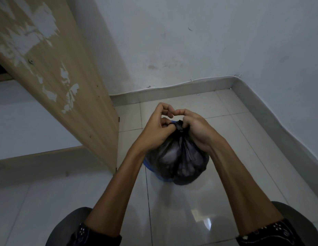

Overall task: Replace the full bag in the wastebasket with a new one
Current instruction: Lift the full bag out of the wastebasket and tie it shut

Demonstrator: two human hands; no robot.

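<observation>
A full black garbage bag (177,162) bulges in the middle of the view, its top gathered into a twisted neck. My left hand (158,128) pinches the neck from the left. My right hand (195,130) grips it from the right, and the fingertips of both hands meet above the knot. Under the bag, only a sliver of the blue wastebasket (149,166) shows at the lower left; the bag hides the remainder of it.
A worn wooden furniture panel (66,86) with peeling veneer stands close on the left. White walls meet in a corner at the back right, with a grey baseboard (261,103). Glossy floor tiles (190,210) surround the basket. My knees show at the bottom.
</observation>
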